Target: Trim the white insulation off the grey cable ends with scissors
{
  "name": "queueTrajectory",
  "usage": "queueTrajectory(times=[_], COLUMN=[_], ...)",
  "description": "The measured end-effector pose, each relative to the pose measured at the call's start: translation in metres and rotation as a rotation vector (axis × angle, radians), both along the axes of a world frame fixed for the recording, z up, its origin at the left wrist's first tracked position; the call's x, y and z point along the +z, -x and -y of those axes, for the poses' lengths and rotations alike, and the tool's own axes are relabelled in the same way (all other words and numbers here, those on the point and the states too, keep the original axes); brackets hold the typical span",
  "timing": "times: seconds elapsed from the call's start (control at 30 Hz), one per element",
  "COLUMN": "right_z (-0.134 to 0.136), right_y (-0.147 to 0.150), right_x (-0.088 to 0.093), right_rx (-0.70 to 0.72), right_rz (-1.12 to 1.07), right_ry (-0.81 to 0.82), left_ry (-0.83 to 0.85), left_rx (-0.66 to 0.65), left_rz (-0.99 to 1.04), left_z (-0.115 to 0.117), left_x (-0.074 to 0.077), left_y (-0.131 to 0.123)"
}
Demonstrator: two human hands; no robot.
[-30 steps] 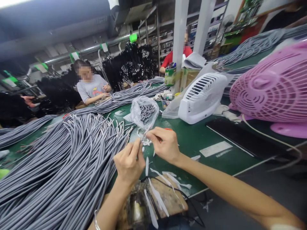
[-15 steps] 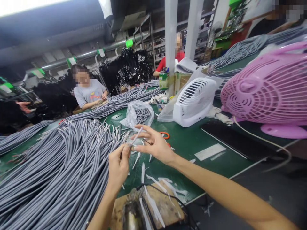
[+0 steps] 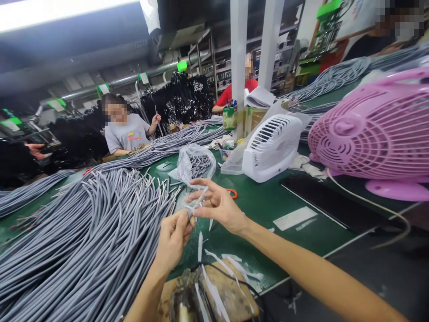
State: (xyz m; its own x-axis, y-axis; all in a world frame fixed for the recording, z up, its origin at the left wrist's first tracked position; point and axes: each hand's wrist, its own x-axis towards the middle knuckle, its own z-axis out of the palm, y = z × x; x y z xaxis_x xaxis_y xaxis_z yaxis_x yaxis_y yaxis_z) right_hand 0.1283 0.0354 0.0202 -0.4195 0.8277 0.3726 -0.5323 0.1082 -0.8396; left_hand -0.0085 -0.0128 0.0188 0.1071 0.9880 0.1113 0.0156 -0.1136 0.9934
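My left hand point(image 3: 173, 237) is closed in a pinch on the end of a grey cable point(image 3: 188, 213) over the green table point(image 3: 268, 205). My right hand point(image 3: 217, 205) meets it from the right, thumb and fingers pinching a thin whitish strip point(image 3: 200, 197) at the cable's tip, the other fingers partly spread. White strips point(image 3: 214, 255) lie scattered on the table just below both hands. A big heap of grey cables point(image 3: 83, 232) lies to the left, its cut ends pointing toward my hands.
A clear bag of small grey pieces point(image 3: 195, 164) sits beyond my hands, orange-handled scissors point(image 3: 231, 193) beside it. A white fan point(image 3: 273, 145) and a pink fan point(image 3: 372, 129) stand right. A wooden block with a tool point(image 3: 208, 295) lies at the near edge. Other people work across the table.
My hands dropped slightly and closed together. The right hand's fingers curled in from a wide spread to pinch the strip. The person opposite raised a hand.
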Motion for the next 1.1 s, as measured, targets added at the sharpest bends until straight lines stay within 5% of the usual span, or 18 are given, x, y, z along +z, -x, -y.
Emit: queueTrajectory(times=[0.1, 0.23, 0.43, 0.7, 0.93, 1.03, 1.1], right_z=[0.001, 0.005, 0.015, 0.004, 0.007, -0.006, -0.016], right_y=[0.001, 0.006, 0.01, 0.01, 0.017, 0.018, 0.015], right_x=[0.001, -0.001, -0.008, -0.006, -0.007, -0.012, -0.012], right_rx=[-0.038, -0.283, -0.552, -0.2, -0.141, -0.203, -0.319], right_rz=[0.028, 0.042, 0.108, -0.013, -0.071, -0.054, -0.067], right_ry=[0.051, 0.097, -0.133, 0.038, 0.381, 0.491, 0.53], left_ry=[0.048, 0.005, -0.057, -0.123, -0.636, -0.742, -0.693], left_rx=[-0.043, 0.028, 0.162, 0.151, 0.143, -0.003, 0.025], left_rz=[0.062, 0.065, 0.156, 0.269, -0.482, -0.518, -0.389], left_z=[0.0, 0.0, -0.001, -0.001, -0.002, 0.0, 0.001], left_x=[-0.003, -0.006, -0.01, -0.011, -0.017, -0.018, -0.017], left_y=[0.0, -0.005, -0.01, -0.01, 0.002, 0.002, 0.001])
